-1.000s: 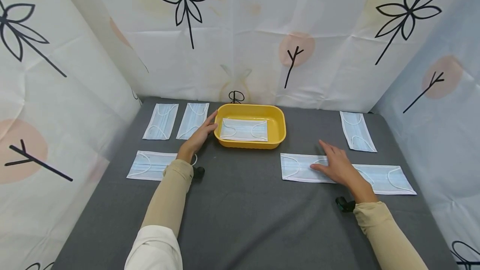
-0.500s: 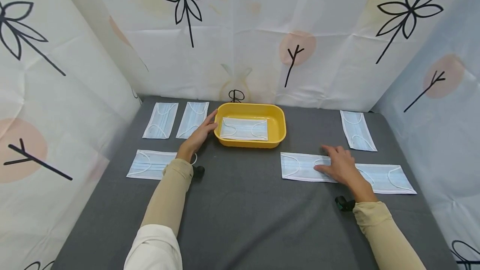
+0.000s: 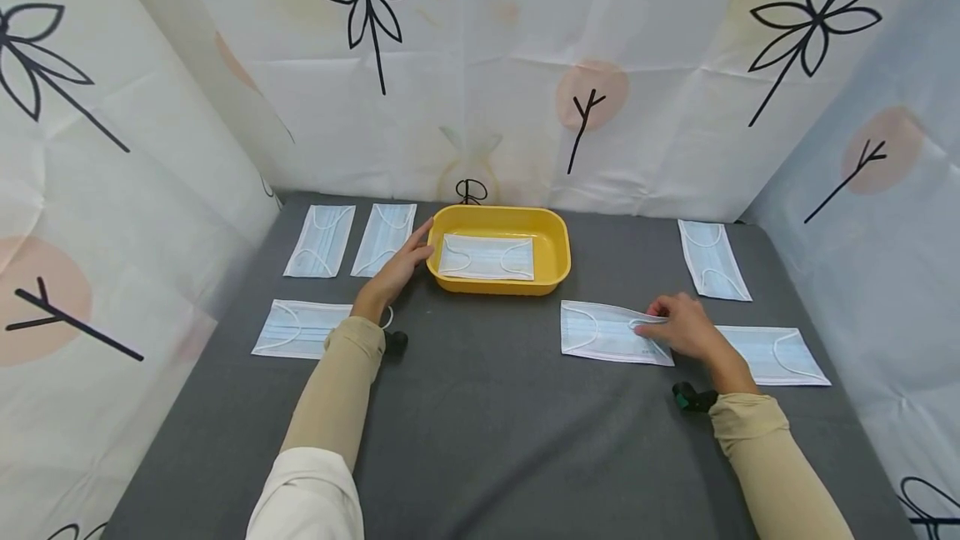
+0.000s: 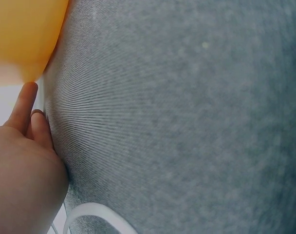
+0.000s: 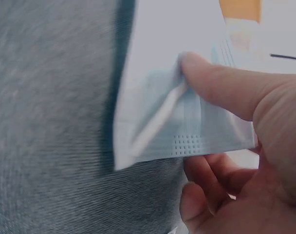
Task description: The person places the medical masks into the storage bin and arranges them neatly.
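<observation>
My right hand (image 3: 686, 330) pinches the right end of a light blue face mask (image 3: 600, 332); in the right wrist view the thumb lies on top of the mask (image 5: 157, 117) and the other fingers are beneath. That end is raised a little off the cloth. My left hand (image 3: 393, 277) has its fingers extended against the left side of a yellow tray (image 3: 495, 289). The left wrist view shows its fingertips at the tray's wall (image 4: 26, 34). Inside the tray lies another face mask (image 3: 487, 258).
On the grey table (image 3: 480, 407), two masks lie at the back left, one of them this mask (image 3: 318, 242). Another mask (image 3: 300, 330) is partly under the left forearm. At right are a mask (image 3: 714, 261) and a mask (image 3: 780, 355). Patterned curtains surround the table.
The right hand has gone from hovering with spread fingers over the mask to pinching its right end and lifting that end slightly. The left hand has stayed at the tray.
</observation>
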Demonstrator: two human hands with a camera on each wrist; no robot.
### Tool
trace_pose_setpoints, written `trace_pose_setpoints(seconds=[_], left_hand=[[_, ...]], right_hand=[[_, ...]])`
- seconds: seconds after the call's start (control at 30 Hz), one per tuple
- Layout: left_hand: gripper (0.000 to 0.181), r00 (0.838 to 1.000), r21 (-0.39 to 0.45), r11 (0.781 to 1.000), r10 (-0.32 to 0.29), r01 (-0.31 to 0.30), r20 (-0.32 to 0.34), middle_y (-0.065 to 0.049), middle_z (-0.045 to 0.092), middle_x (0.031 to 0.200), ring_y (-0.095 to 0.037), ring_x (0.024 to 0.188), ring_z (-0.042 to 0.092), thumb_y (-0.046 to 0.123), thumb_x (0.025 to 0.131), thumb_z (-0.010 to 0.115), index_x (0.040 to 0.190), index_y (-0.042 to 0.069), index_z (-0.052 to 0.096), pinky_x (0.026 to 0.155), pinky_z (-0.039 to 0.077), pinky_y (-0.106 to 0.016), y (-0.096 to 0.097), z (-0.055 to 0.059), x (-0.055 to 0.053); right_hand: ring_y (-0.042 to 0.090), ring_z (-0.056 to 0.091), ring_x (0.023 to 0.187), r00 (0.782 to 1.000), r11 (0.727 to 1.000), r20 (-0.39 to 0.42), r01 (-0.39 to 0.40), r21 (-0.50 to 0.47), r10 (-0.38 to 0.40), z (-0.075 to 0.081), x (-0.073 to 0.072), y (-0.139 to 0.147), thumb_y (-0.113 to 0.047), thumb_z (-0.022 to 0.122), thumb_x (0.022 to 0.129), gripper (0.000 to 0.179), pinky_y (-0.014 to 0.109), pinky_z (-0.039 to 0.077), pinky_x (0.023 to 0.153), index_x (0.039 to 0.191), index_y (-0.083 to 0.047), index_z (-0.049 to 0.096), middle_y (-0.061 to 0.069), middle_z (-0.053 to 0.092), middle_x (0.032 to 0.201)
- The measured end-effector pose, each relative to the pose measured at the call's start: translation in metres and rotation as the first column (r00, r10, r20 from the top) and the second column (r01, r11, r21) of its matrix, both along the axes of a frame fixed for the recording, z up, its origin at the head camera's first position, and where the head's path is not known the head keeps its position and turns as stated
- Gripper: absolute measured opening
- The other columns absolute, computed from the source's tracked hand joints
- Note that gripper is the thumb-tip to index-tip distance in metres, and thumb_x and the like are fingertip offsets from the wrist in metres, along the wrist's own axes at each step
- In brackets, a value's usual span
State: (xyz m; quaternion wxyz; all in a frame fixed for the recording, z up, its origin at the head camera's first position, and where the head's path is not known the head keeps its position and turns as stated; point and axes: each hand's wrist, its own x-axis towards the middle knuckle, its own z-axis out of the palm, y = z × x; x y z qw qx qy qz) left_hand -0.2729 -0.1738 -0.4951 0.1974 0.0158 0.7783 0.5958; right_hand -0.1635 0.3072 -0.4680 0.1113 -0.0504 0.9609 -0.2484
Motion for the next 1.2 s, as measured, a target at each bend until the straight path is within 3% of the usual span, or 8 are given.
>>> trace_pose_setpoints(seconds=[0.07,0.13,0.27,0.5,0.77,0.93,1.2], left_hand=[[0.06,1.0,0.008,1.0,-0.005,0.005,0.006,-0.011,0.027,0.167,-0.031,0.158,0.017,0.037,0.109,0.04,0.162,0.048,0.012,0.13,0.003,-0.057,-0.001,0.002,0.0],[0.061,1.0,0.013,1.0,-0.012,0.012,0.022,-0.013,0.026,0.167,-0.032,0.158,0.017,0.035,0.11,0.04,0.163,0.044,0.011,0.13,0.003,-0.057,-0.001,0.012,0.003],[0.062,0.998,0.016,1.0,-0.025,0.024,0.054,-0.014,0.024,0.168,-0.033,0.159,0.014,0.03,0.11,0.039,0.164,0.04,0.009,0.129,0.002,-0.057,0.0,0.022,0.005],[0.061,1.0,0.014,1.0,-0.01,0.009,0.008,-0.012,0.027,0.167,-0.031,0.159,0.017,0.037,0.109,0.04,0.162,0.046,0.01,0.13,0.002,-0.057,-0.002,0.0,0.0],[0.061,1.0,-0.004,1.0,0.002,-0.002,-0.015,-0.01,0.03,0.166,-0.031,0.158,0.02,0.039,0.108,0.042,0.162,0.047,0.014,0.129,0.005,-0.057,-0.004,-0.002,0.001],[0.061,1.0,0.009,1.0,-0.004,0.004,-0.002,-0.007,0.027,0.168,-0.028,0.159,0.016,0.041,0.108,0.042,0.161,0.048,0.013,0.13,0.004,-0.056,-0.002,0.001,0.001],[0.06,1.0,-0.005,1.0,-0.013,0.013,0.001,-0.006,0.023,0.17,-0.028,0.16,0.014,0.039,0.109,0.04,0.161,0.049,0.011,0.13,0.002,-0.056,0.0,0.003,0.001]], right_hand=[[0.026,0.053,0.09,1.0,0.999,0.018,-0.011,-0.046,0.012,0.003,0.0,0.001,-0.025,0.077,0.09,0.027,0.034,0.04,0.075,0.097,-0.002,0.064,0.015,0.062,0.097],[0.023,0.054,0.088,0.999,0.996,0.039,-0.016,-0.088,0.02,0.006,-0.001,0.001,-0.025,0.074,0.093,0.026,0.033,0.043,0.074,0.101,-0.002,0.064,0.013,0.065,0.098],[0.021,0.054,0.089,0.997,0.99,0.08,-0.003,-0.143,0.014,0.01,0.001,0.002,-0.028,0.069,0.097,0.031,0.031,0.043,0.073,0.111,-0.001,0.063,0.016,0.065,0.106],[0.015,0.054,0.101,0.989,0.961,0.148,0.028,-0.275,0.013,0.013,0.002,0.01,-0.033,0.063,0.102,0.042,0.024,0.045,0.079,0.129,-0.002,0.06,0.019,0.064,0.125],[0.006,0.058,0.1,0.973,0.914,0.222,0.037,-0.404,0.059,0.023,0.004,0.015,-0.027,0.062,0.102,0.044,0.022,0.051,0.081,0.137,-0.002,0.055,0.024,0.058,0.135],[0.008,0.059,0.1,0.968,0.869,0.234,0.042,-0.493,0.086,0.03,0.005,0.02,-0.025,0.061,0.103,0.045,0.024,0.054,0.081,0.139,0.001,0.052,0.021,0.057,0.131],[0.011,0.067,0.092,0.959,0.778,0.257,0.071,-0.624,0.119,0.039,0.008,0.02,-0.019,0.059,0.104,0.039,0.027,0.059,0.077,0.137,-0.001,0.049,-0.004,0.066,0.112]])
